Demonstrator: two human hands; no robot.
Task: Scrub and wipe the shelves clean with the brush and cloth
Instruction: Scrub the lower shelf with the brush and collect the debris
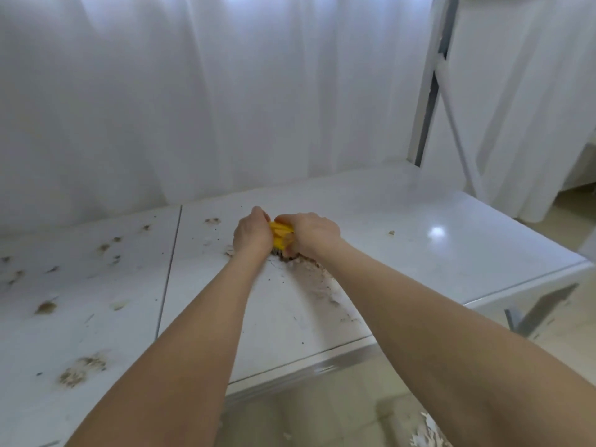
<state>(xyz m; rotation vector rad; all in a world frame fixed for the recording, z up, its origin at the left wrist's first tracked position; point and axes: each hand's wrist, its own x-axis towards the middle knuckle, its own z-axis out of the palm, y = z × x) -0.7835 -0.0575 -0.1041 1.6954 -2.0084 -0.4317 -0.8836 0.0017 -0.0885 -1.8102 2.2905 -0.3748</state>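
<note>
a yellow brush (280,236) is held bristles-down on the white shelf (403,221); brown grime (317,274) is smeared toward 5 o'clock, spotted at 9 o'clock.

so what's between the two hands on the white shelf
A yellow plastic scrub brush, gripped by the left hand and right hand from either side, bristles down on the soiled white shelf panel. The head view shows it.

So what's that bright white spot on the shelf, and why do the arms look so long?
In the head view, the spot is glare on the glossy shelf; the wide-angle lens stretches the forearms; the curtain looks soft, and the yellow brush between the left hand and right hand is blurred.
</note>
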